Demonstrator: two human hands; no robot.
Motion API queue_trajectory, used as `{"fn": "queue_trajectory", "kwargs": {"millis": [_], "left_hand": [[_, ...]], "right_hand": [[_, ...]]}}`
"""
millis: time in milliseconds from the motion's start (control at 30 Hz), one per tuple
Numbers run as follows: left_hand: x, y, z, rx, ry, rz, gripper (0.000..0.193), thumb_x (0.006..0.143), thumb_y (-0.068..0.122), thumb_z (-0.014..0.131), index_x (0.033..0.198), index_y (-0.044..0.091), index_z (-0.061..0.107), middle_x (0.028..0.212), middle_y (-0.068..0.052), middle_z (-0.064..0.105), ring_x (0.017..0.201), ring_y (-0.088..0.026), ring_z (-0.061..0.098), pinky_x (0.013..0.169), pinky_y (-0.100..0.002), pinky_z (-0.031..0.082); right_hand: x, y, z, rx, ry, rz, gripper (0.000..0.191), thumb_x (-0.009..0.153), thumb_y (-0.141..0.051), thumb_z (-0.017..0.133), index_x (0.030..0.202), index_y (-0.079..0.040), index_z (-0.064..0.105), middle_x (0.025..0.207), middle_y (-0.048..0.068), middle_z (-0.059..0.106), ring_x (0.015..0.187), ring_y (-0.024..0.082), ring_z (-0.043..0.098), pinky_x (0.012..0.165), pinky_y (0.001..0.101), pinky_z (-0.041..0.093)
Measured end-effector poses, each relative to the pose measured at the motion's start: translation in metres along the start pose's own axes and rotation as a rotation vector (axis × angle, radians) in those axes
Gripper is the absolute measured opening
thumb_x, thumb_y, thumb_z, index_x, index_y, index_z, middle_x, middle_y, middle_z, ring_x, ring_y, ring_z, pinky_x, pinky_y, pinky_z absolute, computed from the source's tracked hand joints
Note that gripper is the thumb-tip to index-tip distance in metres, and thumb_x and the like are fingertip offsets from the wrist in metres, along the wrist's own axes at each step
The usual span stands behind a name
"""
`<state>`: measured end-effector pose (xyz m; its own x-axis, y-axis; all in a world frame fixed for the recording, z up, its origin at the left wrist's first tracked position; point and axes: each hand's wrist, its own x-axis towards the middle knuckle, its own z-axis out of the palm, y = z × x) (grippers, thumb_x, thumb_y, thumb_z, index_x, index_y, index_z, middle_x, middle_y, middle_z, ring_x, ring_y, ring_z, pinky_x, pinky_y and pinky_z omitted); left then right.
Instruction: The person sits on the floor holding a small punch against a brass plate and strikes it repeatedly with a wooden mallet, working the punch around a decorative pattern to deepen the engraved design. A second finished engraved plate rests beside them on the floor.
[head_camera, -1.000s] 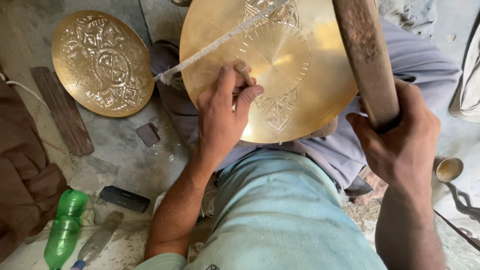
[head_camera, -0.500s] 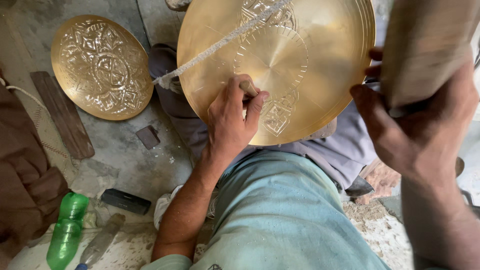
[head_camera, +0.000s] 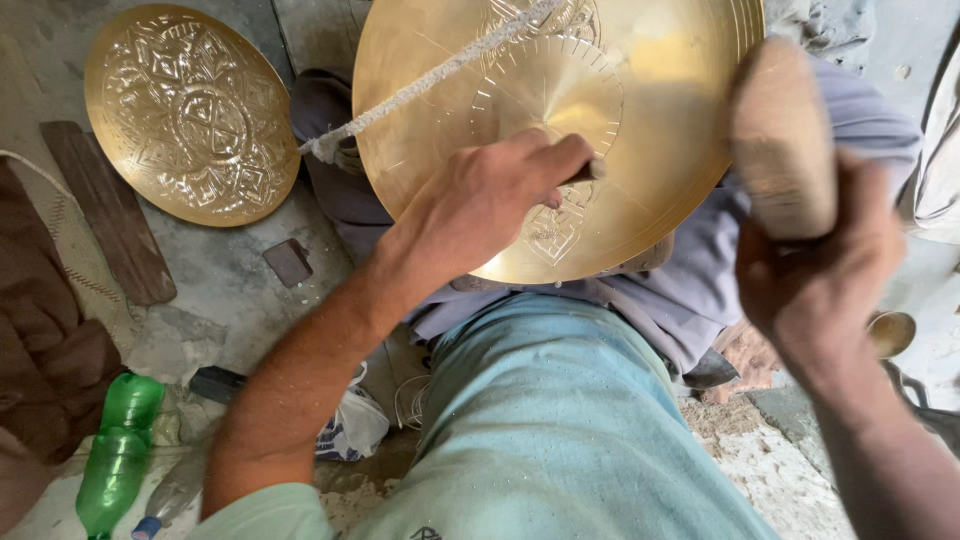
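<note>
**Punch on brass, mallet raised: where a slip could come from**

Risks, as judged. The left hand (head_camera: 480, 205) was closed around a small metal punch (head_camera: 590, 170), only the tip of which showed past the fingers. That tip sat on the brass plate (head_camera: 620, 130), just above a half-cut leaf motif. The plate was smooth and gently domed, so a blow landing off-axis could skid the tip and scar the plain field. The knuckles lay close around the punch head; a mis-aimed stroke would likely catch them. The plate rested on the person's lap, tilted away, with a pale cord (head_camera: 430, 80) running across its face. I could not tell how firmly the cord held it, so it might shift under a strike.

Pose. The left forearm reached in from the lower left, wrist bent down, fist pressed against the plate. The right hand (head_camera: 815, 280) was clenched on the handle of a wooden mallet (head_camera: 780, 140), lifted clear of the work with its head blurred.

Nearby: a finished engraved plate (head_camera: 190, 115) on the floor, a green bottle (head_camera: 115, 450) at the lower left.
</note>
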<state>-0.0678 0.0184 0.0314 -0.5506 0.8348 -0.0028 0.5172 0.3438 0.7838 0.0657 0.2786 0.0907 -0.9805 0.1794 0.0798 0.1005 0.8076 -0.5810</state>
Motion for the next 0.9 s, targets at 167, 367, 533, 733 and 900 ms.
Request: {"fn": "queue_trajectory", "kwargs": {"millis": [167, 367, 533, 733, 900], "left_hand": [[0.019, 0.000, -0.006, 0.116, -0.168, 0.119, 0.025, 0.098, 0.002, 0.056, 0.121, 0.011, 0.061, 0.081, -0.010, 0.067, 0.073, -0.027, 0.075, 0.059, -0.039, 0.060], [0.032, 0.001, -0.009, 0.243, -0.173, 0.239, 0.026, 0.089, 0.002, 0.061, 0.113, 0.012, 0.064, 0.077, -0.013, 0.065, 0.070, -0.032, 0.073, 0.058, -0.044, 0.059], [0.028, -0.001, -0.007, 0.183, -0.181, 0.207, 0.024, 0.092, -0.001, 0.060, 0.113, 0.010, 0.063, 0.084, -0.014, 0.067, 0.072, -0.031, 0.074, 0.060, -0.042, 0.060], [-0.002, 0.003, 0.003, -0.030, -0.063, -0.004, 0.027, 0.095, -0.004, 0.060, 0.121, 0.005, 0.060, 0.089, -0.013, 0.069, 0.082, -0.028, 0.076, 0.065, -0.038, 0.061], [-0.022, 0.008, 0.015, -0.135, 0.177, -0.184, 0.024, 0.098, 0.004, 0.070, 0.117, 0.002, 0.056, 0.095, -0.013, 0.070, 0.084, -0.030, 0.075, 0.065, -0.042, 0.057]], "right_hand": [[-0.052, -0.006, 0.034, -0.008, 0.168, 0.315, 0.032, 0.086, 0.005, 0.069, 0.114, 0.003, 0.055, 0.100, 0.015, 0.068, 0.090, 0.030, 0.068, 0.079, 0.0409, 0.055], [-0.077, -0.011, 0.038, 0.240, 0.146, 0.571, 0.035, 0.084, 0.005, 0.074, 0.117, 0.000, 0.061, 0.105, 0.013, 0.069, 0.100, 0.023, 0.069, 0.089, 0.0368, 0.057], [-0.057, -0.012, 0.031, 0.150, 0.263, 0.413, 0.039, 0.080, 0.002, 0.072, 0.117, -0.003, 0.059, 0.094, 0.008, 0.068, 0.094, 0.020, 0.067, 0.090, 0.0352, 0.056], [-0.024, -0.007, 0.022, -0.021, 0.123, 0.139, 0.035, 0.088, -0.004, 0.070, 0.119, 0.003, 0.054, 0.089, 0.005, 0.065, 0.080, 0.017, 0.062, 0.073, 0.0314, 0.052], [0.019, -0.025, -0.011, -0.648, -0.132, -0.325, 0.030, 0.091, -0.001, 0.082, 0.114, 0.002, 0.063, 0.087, 0.014, 0.065, 0.070, 0.023, 0.057, 0.063, 0.0348, 0.049]]}}
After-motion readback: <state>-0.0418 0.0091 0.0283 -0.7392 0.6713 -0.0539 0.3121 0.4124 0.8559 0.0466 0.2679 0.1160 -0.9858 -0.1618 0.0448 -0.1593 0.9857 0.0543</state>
